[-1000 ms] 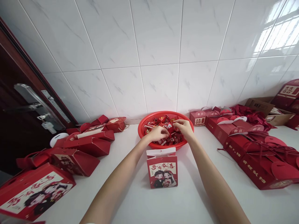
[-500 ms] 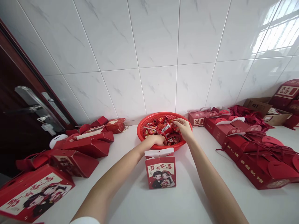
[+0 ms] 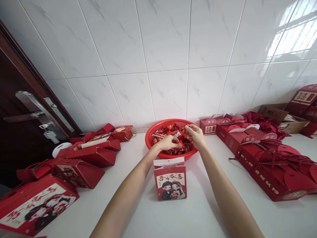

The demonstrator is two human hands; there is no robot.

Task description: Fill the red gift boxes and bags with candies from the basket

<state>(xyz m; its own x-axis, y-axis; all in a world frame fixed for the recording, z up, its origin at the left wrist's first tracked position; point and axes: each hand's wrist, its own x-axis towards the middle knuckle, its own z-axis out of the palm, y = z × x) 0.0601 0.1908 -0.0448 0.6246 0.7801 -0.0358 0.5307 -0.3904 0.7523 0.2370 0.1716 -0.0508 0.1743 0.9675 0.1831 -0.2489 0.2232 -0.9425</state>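
Note:
A red plastic basket (image 3: 149,138) full of red-wrapped candies (image 3: 170,128) stands against the wall. Over its front part is my left hand (image 3: 168,142), fingers closed on a red-wrapped candy (image 3: 181,144). My right hand (image 3: 196,135) is at the basket's right side, thumb and fingers pinched together at a bit of red wrapper; what it holds is mostly hidden. Just in front of the basket, between my forearms, a red gift box (image 3: 170,185) with a cartoon couple stands upright, its white-lined top open.
Several red gift boxes (image 3: 85,175) stand along the left, near a door with a handle (image 3: 32,115) and hanging keys. More red boxes (image 3: 260,158) with ribbons line the right. Farther right sits an open cardboard box (image 3: 294,124). The tiled wall (image 3: 168,92) rises behind.
My left hand has lifted out of the candies and shifted slightly right, now with a candy in its fingers. My right hand has moved slightly right, still pinched. The standing box is unmoved.

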